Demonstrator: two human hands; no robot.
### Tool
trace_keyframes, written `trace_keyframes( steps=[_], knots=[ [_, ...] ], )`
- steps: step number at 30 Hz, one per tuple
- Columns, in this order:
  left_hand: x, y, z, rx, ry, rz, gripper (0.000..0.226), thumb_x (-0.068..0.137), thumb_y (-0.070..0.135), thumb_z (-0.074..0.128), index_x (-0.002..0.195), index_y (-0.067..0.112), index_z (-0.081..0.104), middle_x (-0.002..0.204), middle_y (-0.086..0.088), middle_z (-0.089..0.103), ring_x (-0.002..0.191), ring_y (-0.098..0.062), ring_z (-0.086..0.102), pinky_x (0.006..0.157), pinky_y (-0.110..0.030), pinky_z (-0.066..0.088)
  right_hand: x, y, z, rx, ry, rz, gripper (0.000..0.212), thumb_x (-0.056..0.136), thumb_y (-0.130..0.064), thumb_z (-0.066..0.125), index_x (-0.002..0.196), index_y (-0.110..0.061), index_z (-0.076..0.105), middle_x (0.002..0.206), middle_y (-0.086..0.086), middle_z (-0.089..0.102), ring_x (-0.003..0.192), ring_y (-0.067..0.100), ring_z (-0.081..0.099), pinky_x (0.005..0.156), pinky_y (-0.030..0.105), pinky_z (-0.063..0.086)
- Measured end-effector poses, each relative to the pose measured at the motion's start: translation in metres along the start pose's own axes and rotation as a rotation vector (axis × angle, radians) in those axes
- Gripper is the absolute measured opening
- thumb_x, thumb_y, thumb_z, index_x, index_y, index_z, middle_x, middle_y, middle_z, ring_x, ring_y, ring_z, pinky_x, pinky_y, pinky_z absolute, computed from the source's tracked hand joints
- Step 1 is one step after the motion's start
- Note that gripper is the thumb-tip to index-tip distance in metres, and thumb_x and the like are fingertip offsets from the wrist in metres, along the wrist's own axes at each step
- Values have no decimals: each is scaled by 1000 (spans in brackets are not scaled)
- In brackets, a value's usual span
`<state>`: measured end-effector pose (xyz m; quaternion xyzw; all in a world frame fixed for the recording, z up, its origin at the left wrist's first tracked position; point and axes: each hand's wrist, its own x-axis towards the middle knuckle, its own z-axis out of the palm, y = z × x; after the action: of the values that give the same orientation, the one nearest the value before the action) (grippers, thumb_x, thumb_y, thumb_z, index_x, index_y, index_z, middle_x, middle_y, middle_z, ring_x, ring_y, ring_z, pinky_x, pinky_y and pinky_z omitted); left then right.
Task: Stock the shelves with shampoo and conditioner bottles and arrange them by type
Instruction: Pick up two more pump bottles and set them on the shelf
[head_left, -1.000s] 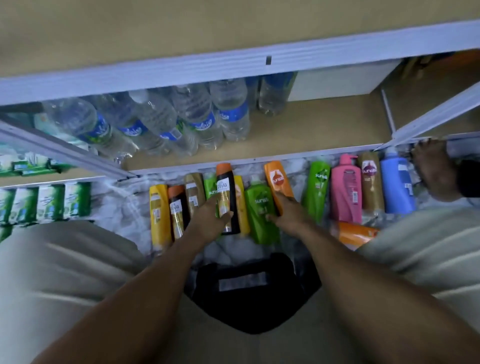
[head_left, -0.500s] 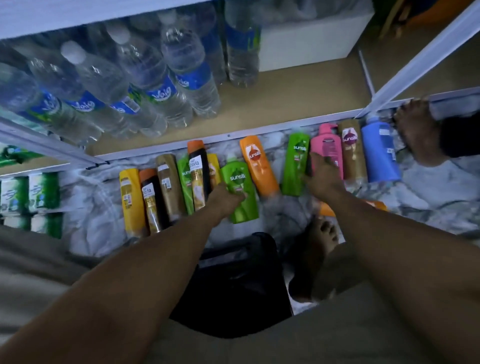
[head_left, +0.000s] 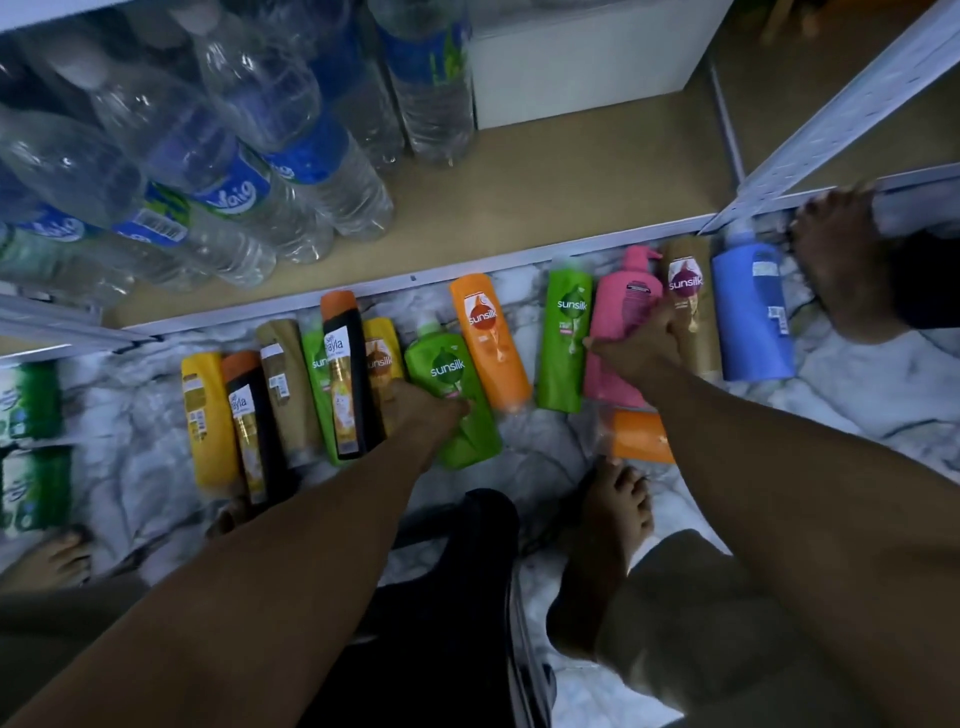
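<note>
While both arms reach down toward a row of bottles lying on the marbled floor (head_left: 857, 410), the left hand (head_left: 423, 415) rests on the lower half of a green Sunsilk pump bottle (head_left: 451, 387), fingers curled over it; whether they truly clasp it cannot be told. Just left of that hand lie a black Hayla bottle with an orange cap (head_left: 345, 374), a second green bottle (head_left: 316, 364) tucked beside it, a tan bottle (head_left: 284, 384), another black Hayla bottle (head_left: 249, 426) and a yellow bottle (head_left: 207, 415). A yellow-gold Sunsilk bottle (head_left: 383, 353) shows just above the hand's knuckles. Between the two hands lie an orange Sunsilk bottle (head_left: 488, 338) and a tall green Sunsilk bottle (head_left: 565, 332).

The right hand (head_left: 636, 348) is closed around the pink pump bottle (head_left: 623, 306), thumb toward the green bottle, fingers wrapped over its far edge. Just right of this hand are a tan Sunsilk bottle (head_left: 688, 296) and a blue bottle (head_left: 750, 317). Below its wrist lies a small orange bottle (head_left: 639, 436). Beyond the hands, the wooden shelf (head_left: 545, 197) carries clear water bottles (head_left: 291, 171) and a white box (head_left: 587, 62).
</note>
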<state>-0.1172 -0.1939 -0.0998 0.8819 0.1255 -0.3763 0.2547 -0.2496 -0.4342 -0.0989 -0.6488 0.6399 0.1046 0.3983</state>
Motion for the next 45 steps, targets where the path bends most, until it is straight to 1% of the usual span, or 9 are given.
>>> trace_keyframes(
  steps=[3, 8, 12, 17, 19, 25, 34, 40, 45],
  knots=[
    [4, 0, 13, -181, -52, -39, 92, 61, 16, 94, 127, 8, 32, 115, -10, 54, 96, -26, 59, 54, -30, 49, 3, -14, 11, -97, 22, 72, 143, 61, -61, 89, 158, -19, -8, 154, 26, 34, 140, 43, 39, 114, 51, 36],
    [34, -21, 29, -292, -190, -63, 117, 20, 48, 98, 124, 10, 59, 112, -7, 72, 89, -22, 73, 52, -29, 56, 15, -34, 13, -106, -33, 181, 154, 52, -60, 94, 157, -11, -8, 155, 28, 29, 140, 45, 38, 110, 53, 41],
    [-3, 7, 9, -291, -252, -48, 55, 53, 12, 96, 101, 8, 71, 93, -6, 75, 80, -23, 71, 55, -29, 55, 21, -40, -2, 18, -95, 207, 139, 62, -32, 98, 154, -2, -3, 151, 27, 36, 134, 42, 45, 92, 44, 47],
    [18, -15, 8, -332, -334, 8, 112, 16, 27, 102, 118, 7, 60, 107, -13, 74, 90, -32, 74, 71, -56, 62, 4, -31, -3, 201, -192, 95, 130, 32, -36, 96, 143, -10, 33, 124, 7, 59, 107, 27, 63, 84, 40, 58],
    [3, -5, -8, -327, -347, 36, 105, 23, 25, 104, 117, 9, 60, 107, -13, 74, 90, -30, 74, 72, -53, 62, 20, -17, 8, 279, -245, 7, 120, 19, -44, 94, 127, -20, 50, 113, 5, 71, 92, 27, 72, 76, 50, 63],
    [-25, 15, -76, -310, -292, 222, 73, 52, 25, 99, 115, 14, 64, 100, -4, 76, 91, -25, 74, 80, -46, 62, -99, -75, -22, 449, -363, -188, 78, 57, -33, 77, 128, -19, 48, 107, 6, 67, 89, 24, 69, 68, 32, 54],
    [-78, 15, -201, -405, -199, 324, 49, 70, 6, 88, 106, 10, 55, 93, -9, 73, 84, -29, 72, 65, -36, 57, -212, -106, -29, 516, -569, -255, 97, 46, -63, 91, 126, -24, 51, 109, 14, 72, 90, 31, 75, 76, 47, 62],
    [-102, 9, -247, -437, -149, 358, 67, 54, 16, 95, 112, 2, 64, 97, -14, 75, 77, -23, 74, 54, -29, 56, -264, -120, -26, 644, -550, -313, 80, 57, -33, 87, 129, -24, 53, 103, 13, 73, 81, 26, 74, 70, 40, 59],
    [-126, 10, -258, -532, -152, 377, 33, 65, -2, 88, 93, 6, 72, 86, -12, 77, 66, -19, 73, 53, -28, 56, -293, -138, -25, 702, -479, -456, 63, 68, -28, 85, 126, -28, 61, 104, 5, 75, 85, 21, 74, 73, 40, 59]
  ],
)
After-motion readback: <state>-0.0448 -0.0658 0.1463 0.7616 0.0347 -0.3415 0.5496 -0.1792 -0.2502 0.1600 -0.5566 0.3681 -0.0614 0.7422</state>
